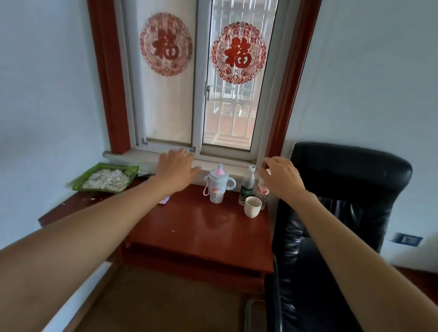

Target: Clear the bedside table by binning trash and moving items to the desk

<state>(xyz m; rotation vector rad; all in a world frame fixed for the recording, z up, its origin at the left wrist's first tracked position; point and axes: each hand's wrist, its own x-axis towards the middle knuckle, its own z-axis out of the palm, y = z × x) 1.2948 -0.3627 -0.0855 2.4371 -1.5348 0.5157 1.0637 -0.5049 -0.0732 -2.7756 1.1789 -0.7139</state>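
A reddish wooden desk (208,227) stands under the window. At its back stand a child's cup with handles and a pink strap (218,184), a clear water bottle with a green label (247,187), a second bottle with a red-and-white label (262,191) and a white cup (252,206). My left hand (176,168) hovers with relaxed fingers over the desk's back left, holding nothing. My right hand (280,176) hangs just above the red-labelled bottle, fingers loosely bent, not gripping it. A small pinkish item (164,201) peeks from under my left forearm.
A green tray of pale shells or husks (107,178) sits on the ledge at the desk's left. A black leather office chair (338,226) stands close against the desk's right side. The window sill (213,162) runs behind the desk. Brown floor lies in front.
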